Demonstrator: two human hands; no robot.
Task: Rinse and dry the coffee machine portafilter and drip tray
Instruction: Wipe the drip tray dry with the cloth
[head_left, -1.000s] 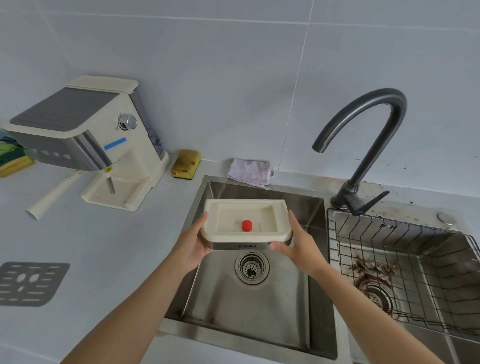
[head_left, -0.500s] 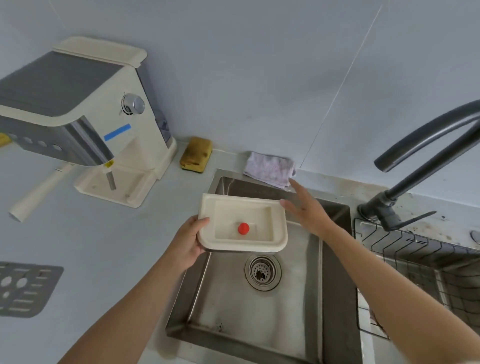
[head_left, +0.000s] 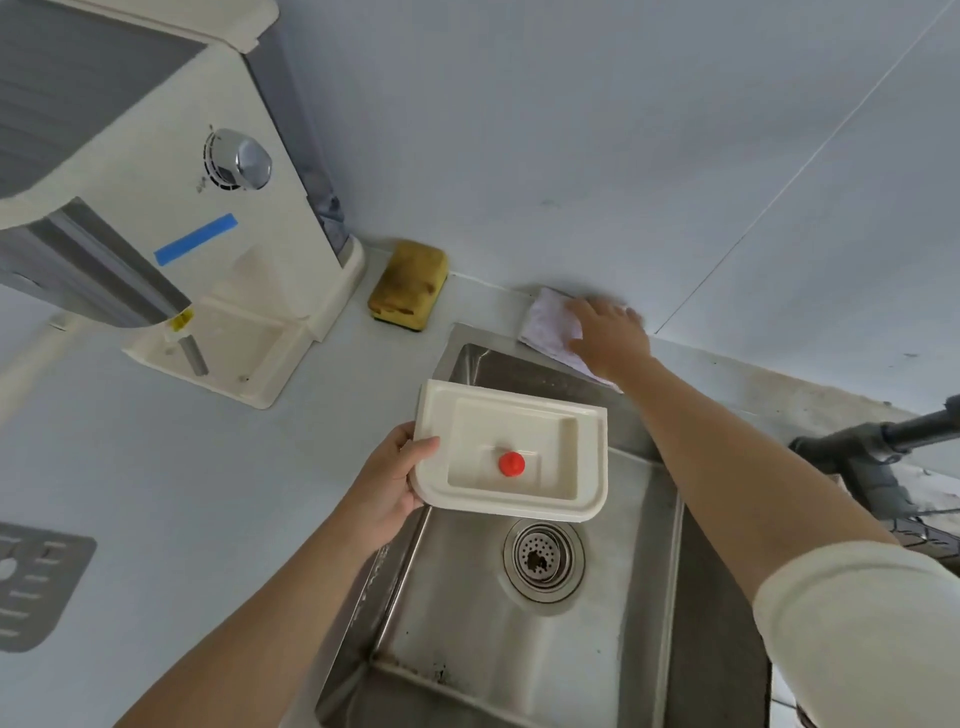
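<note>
My left hand (head_left: 390, 477) grips the left edge of the cream drip tray (head_left: 571, 457), thumb on its rim, and holds it level over the steel sink (head_left: 467, 639). A red float knob (head_left: 511, 463) stands in the tray's recess. My right hand (head_left: 608, 336) reaches to the back of the counter and lies on the pale folded cloth (head_left: 548, 325) by the wall; motion blur hides whether its fingers have closed on it. The grey drip grate (head_left: 31, 587) lies flat on the counter at far left.
The cream coffee machine (head_left: 171, 171) stands at back left with its empty base (head_left: 218, 348). A yellow sponge (head_left: 410, 285) sits beside it. A dark faucet (head_left: 878, 457) is at the right edge. The sink drain (head_left: 543, 558) lies below the tray.
My right hand let go of the tray's right edge and moved back onto the cloth. My left hand alone now holds the tray. The camera has swung left and closer.
</note>
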